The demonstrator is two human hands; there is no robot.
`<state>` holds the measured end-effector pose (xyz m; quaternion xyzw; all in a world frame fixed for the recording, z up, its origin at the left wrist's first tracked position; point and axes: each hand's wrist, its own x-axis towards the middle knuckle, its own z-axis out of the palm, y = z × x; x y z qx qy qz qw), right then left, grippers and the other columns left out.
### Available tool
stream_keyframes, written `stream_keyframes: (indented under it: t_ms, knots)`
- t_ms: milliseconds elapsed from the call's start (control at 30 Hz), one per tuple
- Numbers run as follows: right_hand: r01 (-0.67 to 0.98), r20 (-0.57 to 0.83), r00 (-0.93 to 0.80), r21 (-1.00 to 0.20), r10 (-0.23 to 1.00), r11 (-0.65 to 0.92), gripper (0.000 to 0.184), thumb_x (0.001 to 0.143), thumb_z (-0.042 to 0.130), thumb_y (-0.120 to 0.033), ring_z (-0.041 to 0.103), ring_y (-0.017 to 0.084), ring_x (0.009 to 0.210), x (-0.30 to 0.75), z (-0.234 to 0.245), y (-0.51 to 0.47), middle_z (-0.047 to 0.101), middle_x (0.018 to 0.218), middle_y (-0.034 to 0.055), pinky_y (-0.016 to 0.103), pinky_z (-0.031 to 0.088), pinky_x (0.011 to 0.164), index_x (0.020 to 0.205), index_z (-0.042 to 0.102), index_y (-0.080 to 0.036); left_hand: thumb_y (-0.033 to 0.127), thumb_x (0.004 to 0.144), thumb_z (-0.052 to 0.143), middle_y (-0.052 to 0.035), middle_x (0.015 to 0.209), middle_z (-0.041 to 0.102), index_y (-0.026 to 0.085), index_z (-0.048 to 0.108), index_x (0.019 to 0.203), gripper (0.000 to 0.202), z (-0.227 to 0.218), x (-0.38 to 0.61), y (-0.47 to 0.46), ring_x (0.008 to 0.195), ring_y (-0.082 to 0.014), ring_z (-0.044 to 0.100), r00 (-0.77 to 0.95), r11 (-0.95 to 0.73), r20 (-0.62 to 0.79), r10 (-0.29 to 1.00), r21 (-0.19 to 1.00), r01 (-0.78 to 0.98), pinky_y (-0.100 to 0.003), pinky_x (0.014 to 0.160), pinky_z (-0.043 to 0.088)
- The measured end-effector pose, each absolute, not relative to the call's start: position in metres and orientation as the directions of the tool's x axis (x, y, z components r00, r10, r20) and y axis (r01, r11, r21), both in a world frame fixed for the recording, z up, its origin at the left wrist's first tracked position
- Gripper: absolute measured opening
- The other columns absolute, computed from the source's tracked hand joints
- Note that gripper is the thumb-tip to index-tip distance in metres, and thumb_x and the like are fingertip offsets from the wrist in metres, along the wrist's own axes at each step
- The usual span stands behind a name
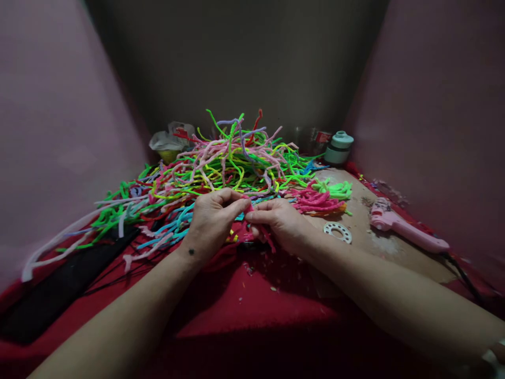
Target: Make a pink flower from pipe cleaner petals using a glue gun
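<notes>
My left hand [213, 218] and my right hand [280, 218] meet at the middle of the red cloth [276, 310]. Both pinch a small red-pink pipe cleaner piece [250, 210] between their fingertips, and a loose end [268, 241] of it hangs below my right hand. Right behind my hands lies a big loose heap of coloured pipe cleaners [221, 168] in green, pink, yellow, blue and red. A smaller bundle of pink and green curled pieces [321, 197] sits just right of my right hand.
A white ring with holes [337, 231] lies on a brown board [394, 252] to the right. A pink glue gun [406, 231] rests near the right edge, its cord trailing forward. A pale green container [339, 147] and crumpled plastic [171, 139] stand at the back. A black strip [63, 287] lies left.
</notes>
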<state>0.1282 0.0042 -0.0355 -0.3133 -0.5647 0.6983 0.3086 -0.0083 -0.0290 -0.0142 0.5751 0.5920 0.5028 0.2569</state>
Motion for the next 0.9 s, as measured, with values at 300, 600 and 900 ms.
stream_keyframes:
  t_ms: [300,600,900]
  knots:
    - [-0.056,-0.087,-0.606,-0.987,0.790,-0.151,0.023,0.070,0.061,-0.020,0.037,0.005,0.031,0.128,-0.038,0.005,0.050,0.040,-0.0022,0.020,0.025,0.034,0.049,0.054,-0.013,0.036,0.074,0.060,0.0051,0.045,0.046,0.015,0.057,0.063,0.024,-0.014,-0.022,-0.025,0.038,-0.0050,0.037,0.004,-0.053,0.054,0.999,0.960,0.275,-0.018,0.038,0.026]
    - [-0.007,-0.056,-0.578,-0.997,0.814,-0.073,0.022,0.070,0.058,-0.017,0.037,0.005,0.032,0.128,-0.041,0.005,0.049,0.039,-0.0026,0.021,0.026,0.036,0.048,0.056,-0.013,0.032,0.070,0.062,0.0011,0.056,0.056,0.014,0.067,0.069,0.019,-0.016,-0.018,-0.026,0.050,-0.0087,0.046,0.001,-0.169,0.192,0.981,0.862,0.478,-0.021,0.047,0.035]
    - [-0.086,-0.038,-0.607,-0.990,0.794,-0.114,0.022,0.071,0.058,-0.020,0.039,0.005,0.033,0.125,-0.043,0.004,0.051,0.041,-0.0020,0.020,0.028,0.036,0.050,0.056,-0.013,0.034,0.070,0.061,0.0036,0.049,0.047,0.014,0.063,0.061,0.023,-0.022,-0.016,-0.024,0.046,-0.0075,0.038,-0.110,-0.151,0.237,0.965,0.849,0.507,-0.021,0.044,0.029]
